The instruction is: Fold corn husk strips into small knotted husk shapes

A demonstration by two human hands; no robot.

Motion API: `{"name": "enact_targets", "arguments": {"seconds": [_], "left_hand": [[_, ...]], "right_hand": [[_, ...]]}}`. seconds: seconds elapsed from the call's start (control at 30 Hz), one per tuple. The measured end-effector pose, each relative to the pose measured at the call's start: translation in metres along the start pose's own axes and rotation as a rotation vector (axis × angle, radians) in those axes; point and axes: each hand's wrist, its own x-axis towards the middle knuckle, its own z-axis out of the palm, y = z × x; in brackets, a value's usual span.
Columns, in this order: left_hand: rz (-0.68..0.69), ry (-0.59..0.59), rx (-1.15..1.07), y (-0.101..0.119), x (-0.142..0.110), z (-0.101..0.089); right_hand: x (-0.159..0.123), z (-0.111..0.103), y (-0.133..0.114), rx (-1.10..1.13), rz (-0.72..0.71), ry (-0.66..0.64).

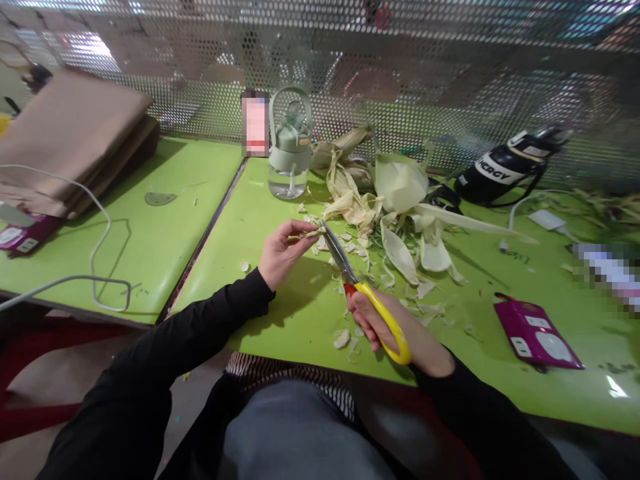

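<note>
My left hand (281,250) pinches a small strip of dry corn husk (313,232) above the green table (280,313). My right hand (395,333) grips the yellow-and-red handles of a pair of scissors (350,273), whose blades are closed on the strip right at my left fingertips. Small husk trimmings (345,337) lie scattered on the table under and around both hands. A loose pile of pale corn husks (400,200) lies just beyond the scissors.
A clear water bottle with a green lid (290,150) stands at the back against a perforated metal screen (350,67). A black bottle (505,170) lies at the right rear, a magenta card (535,333) at the right. Folded brown material (70,140) and a white cable (95,247) occupy the left table.
</note>
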Motion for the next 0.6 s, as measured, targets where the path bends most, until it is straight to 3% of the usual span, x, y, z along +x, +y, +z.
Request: {"name": "enact_targets", "arguments": {"seconds": [0.17,0.37,0.43,0.53,0.6], "left_hand": [[-0.077,0.007,-0.085,0.004,0.000,0.002],[-0.381,-0.019,-0.291,0.012,0.000,0.003],[-0.409,-0.058,-0.296,0.012,0.000,0.002],[-0.353,-0.120,-0.216,0.012,0.001,0.000],[-0.314,-0.155,-0.124,0.013,0.001,-0.002]], "right_hand": [[-0.001,0.002,0.002,0.040,0.067,0.072],[0.003,-0.022,0.012,0.010,-0.221,0.118],[0.003,-0.034,0.011,-0.178,-0.256,0.125],[0.003,-0.052,0.004,-0.623,-0.222,0.258],[0.001,-0.062,0.000,-0.805,-0.204,0.295]]}}
